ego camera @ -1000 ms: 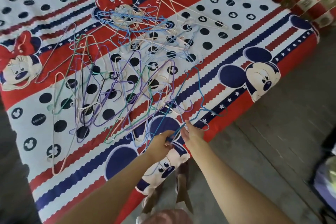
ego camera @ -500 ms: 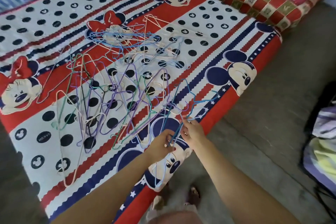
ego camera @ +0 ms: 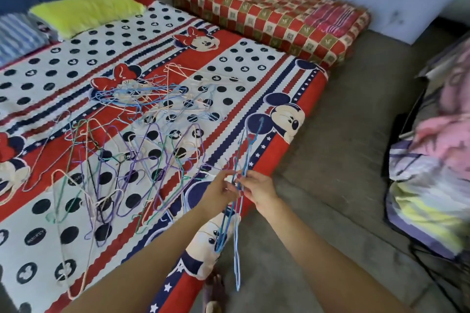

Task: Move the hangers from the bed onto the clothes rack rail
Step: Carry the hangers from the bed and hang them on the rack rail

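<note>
At the bed's near edge, head view, we find both hands on a small bunch of blue hangers (ego camera: 237, 211): the left hand (ego camera: 218, 192) and right hand (ego camera: 254, 189) each pinch the wires. A second ago the bunch lay on the bed (ego camera: 279, 150); now it hangs upright, clear of the main hanger pile (ego camera: 122, 155). We judge pickup done; no clothes rack rail is visible.
</note>
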